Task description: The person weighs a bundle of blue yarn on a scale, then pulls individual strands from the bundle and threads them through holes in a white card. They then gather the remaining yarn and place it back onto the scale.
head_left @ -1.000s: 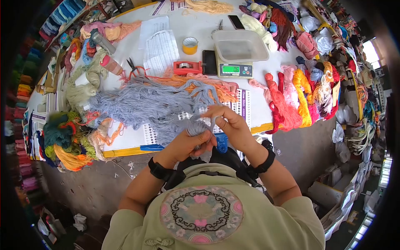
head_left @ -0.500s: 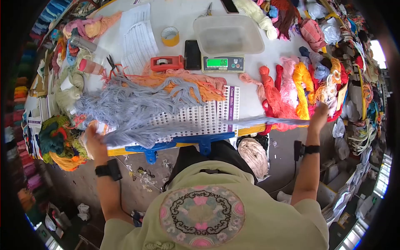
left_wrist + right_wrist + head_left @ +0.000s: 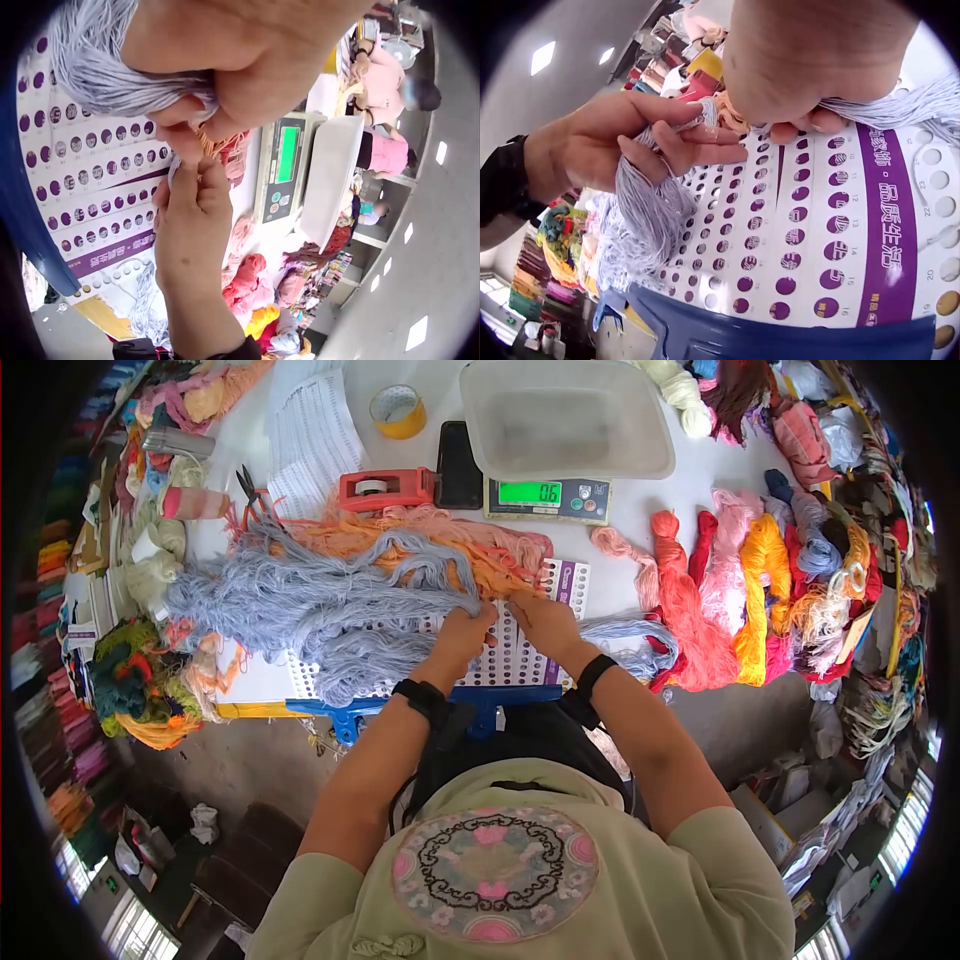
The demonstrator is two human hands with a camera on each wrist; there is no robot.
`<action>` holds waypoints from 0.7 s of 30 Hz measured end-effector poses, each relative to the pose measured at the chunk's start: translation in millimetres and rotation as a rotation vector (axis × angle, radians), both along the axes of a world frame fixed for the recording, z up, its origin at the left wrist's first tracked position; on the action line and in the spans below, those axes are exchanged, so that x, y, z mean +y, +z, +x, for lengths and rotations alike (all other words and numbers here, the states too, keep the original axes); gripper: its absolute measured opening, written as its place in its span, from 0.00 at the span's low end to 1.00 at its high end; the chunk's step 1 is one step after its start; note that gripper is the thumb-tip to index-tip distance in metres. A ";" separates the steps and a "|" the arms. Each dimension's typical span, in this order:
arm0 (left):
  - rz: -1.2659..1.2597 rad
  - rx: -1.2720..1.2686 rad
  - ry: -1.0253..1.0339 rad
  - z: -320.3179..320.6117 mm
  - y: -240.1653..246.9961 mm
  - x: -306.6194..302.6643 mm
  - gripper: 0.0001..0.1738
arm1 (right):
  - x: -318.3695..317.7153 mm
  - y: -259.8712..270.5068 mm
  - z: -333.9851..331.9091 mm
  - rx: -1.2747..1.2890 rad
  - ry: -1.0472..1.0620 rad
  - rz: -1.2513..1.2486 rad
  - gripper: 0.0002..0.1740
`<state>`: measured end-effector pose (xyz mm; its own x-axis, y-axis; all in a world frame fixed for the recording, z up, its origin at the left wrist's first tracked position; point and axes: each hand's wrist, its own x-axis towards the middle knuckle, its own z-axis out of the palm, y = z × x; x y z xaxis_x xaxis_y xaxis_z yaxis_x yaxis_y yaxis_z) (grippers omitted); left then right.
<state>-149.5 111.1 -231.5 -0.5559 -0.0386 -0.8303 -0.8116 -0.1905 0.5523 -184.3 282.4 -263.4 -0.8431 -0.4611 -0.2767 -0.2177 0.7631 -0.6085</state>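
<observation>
holding grey-blue yarn [image 3: 649, 210] in the left hand [image 3: 462, 642], right over the punched card [image 3: 515, 660], and pinching strands of it in the right hand [image 3: 545, 626], close beside, with a tail [image 3: 635, 630] trailing off past the card's right edge. seeing, too, a heap [image 3: 290, 585] of like yarn spread across the card's left part, a digital scale [image 3: 575, 502] beyond the card and a blue clip [image 3: 478, 708] along its near edge.

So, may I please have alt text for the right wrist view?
The left hand holds a hanging bundle of grey-blue thread, and the right hand, upper centre, holds more thread that runs to the right edge. Below are a hole-punched white card and a blue clip.
</observation>
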 end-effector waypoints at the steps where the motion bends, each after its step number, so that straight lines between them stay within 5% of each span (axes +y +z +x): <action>1: -0.063 -0.018 -0.067 0.5 -4.8 1.4 0.17 | 1.0 0.1 0.4 -0.008 0.001 -0.003 0.10; 3: -0.126 -0.037 -0.136 2.2 -12.2 5.2 0.16 | 4.2 2.6 0.9 0.013 0.021 -0.027 0.09; 5: -0.262 0.237 -0.226 7.0 -20.9 9.7 0.17 | 6.1 2.9 1.5 0.022 0.030 -0.054 0.09; 9: -0.395 0.211 -0.411 3.4 -29.7 6.7 0.17 | 9.1 -0.9 2.8 0.088 0.072 -0.089 0.08; 11: -0.639 0.329 -0.558 0.3 -36.4 5.1 0.15 | 8.9 1.4 2.4 0.067 0.043 -0.078 0.08; 14: -0.660 0.616 -0.551 -3.0 -38.7 4.0 0.12 | 6.7 1.2 2.5 0.062 0.003 -0.083 0.08; 21: -0.523 0.656 -0.599 -11.9 -43.1 -2.8 0.09 | 4.4 2.5 4.2 0.041 -0.012 -0.105 0.08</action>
<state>-161.4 108.3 -274.6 -0.9406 0.1251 -0.3156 -0.2031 0.5374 0.8185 -180.1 286.8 -260.9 -0.8586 -0.4752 -0.1924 -0.2351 0.6985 -0.6759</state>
